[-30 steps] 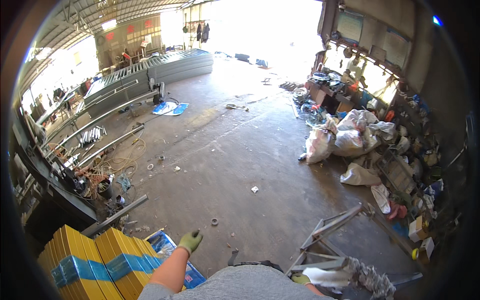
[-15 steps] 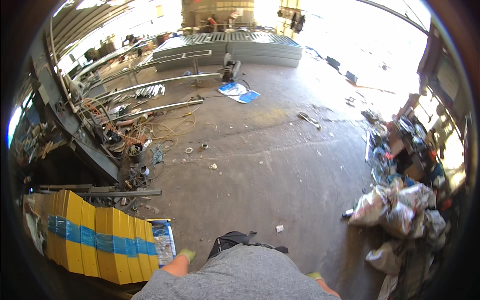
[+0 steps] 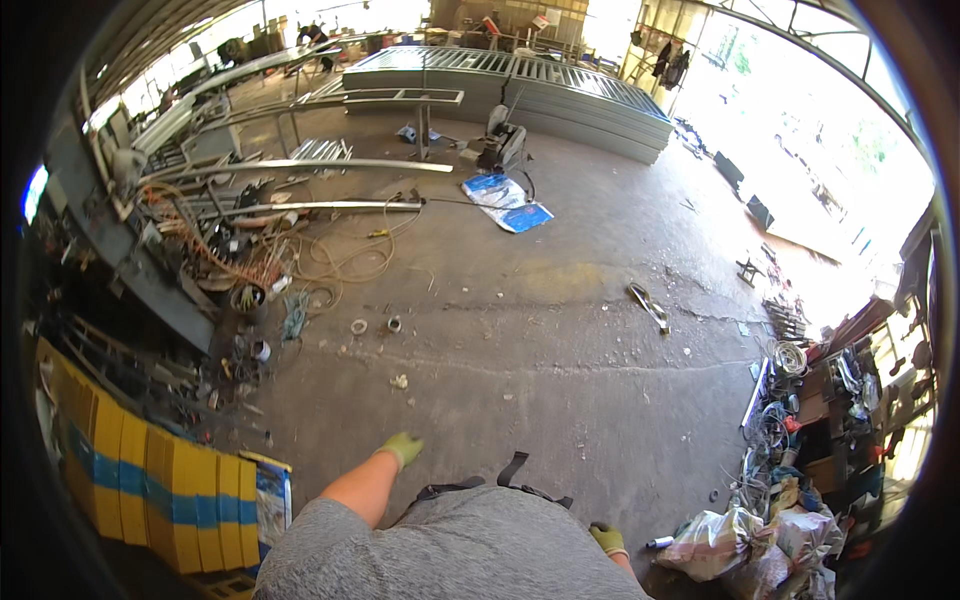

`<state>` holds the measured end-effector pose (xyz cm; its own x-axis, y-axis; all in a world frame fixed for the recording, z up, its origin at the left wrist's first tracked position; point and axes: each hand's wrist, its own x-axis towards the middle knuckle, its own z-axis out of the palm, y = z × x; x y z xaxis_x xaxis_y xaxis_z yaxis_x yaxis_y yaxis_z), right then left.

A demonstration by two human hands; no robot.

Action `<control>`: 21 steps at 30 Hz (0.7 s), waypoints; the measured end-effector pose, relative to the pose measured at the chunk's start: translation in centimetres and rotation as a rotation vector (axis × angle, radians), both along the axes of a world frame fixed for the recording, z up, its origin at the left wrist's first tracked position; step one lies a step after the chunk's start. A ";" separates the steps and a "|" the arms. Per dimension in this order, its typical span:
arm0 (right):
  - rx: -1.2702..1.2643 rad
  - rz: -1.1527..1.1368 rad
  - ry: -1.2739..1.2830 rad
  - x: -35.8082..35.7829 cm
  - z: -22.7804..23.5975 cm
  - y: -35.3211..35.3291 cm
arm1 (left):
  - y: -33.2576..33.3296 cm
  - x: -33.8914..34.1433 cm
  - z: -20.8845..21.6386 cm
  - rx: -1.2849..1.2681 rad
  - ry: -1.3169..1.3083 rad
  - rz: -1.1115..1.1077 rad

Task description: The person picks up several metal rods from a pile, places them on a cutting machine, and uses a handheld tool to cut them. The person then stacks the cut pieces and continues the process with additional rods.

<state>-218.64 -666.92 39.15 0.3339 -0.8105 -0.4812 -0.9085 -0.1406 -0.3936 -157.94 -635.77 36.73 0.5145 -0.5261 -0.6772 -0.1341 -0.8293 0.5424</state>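
Hanging over the floor [image 3: 520,410], the gloved left hand [image 3: 402,449] is apart from the yellow stack [image 3: 188,467], which stands at lower left, wrapped with a blue band [image 3: 182,505]. Finger spread cannot be determined. The gloved right hand [image 3: 607,540] is beside the shirt [image 3: 460,550], near a white tube [image 3: 660,543] and sacks [image 3: 715,545] at lower right; its finger state cannot be determined either.
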 end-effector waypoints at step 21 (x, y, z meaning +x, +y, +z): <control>-0.035 0.101 0.169 42.1 1.8 -94.9 | -48.7 14.2 0.2 0.493 0.151 -0.025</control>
